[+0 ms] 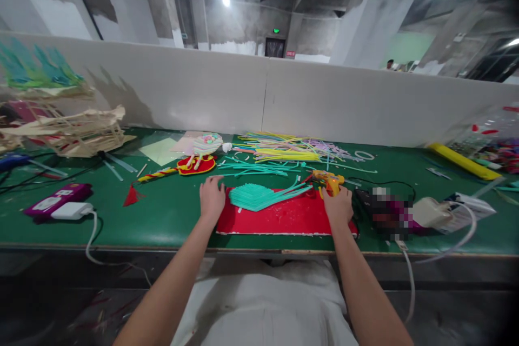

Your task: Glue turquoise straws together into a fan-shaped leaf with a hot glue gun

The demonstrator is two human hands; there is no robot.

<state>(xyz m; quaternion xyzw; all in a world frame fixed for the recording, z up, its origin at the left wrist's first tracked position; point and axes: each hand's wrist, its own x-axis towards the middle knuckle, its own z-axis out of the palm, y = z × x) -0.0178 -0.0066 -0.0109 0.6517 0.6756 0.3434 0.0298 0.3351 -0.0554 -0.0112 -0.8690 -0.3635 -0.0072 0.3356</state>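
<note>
My left hand (212, 198) rests at the left edge of a red board (279, 221), fingers loosely bent and apart, with nothing visible in them. Their tips are close to the ends of some loose teal pipe cleaners (259, 166). On the board lies a flat leaf-like shape of teal pipe cleaners (251, 195), its long loose ends fanning to the right. At the board's right side my right hand (339, 205) is closed round the handle of an orange glue gun (329, 179). The gun's nozzle points left, towards those loose ends.
Behind the board lie many coloured pipe cleaners (284, 148) and a striped ornament (206, 145) beside a red-and-yellow piece with a tassel (132, 195). A purple power strip (60, 200) stands left, a wooden model (81, 132) behind it. Cables, a white plug (432, 212) and a yellow bundle (464, 161) lie right.
</note>
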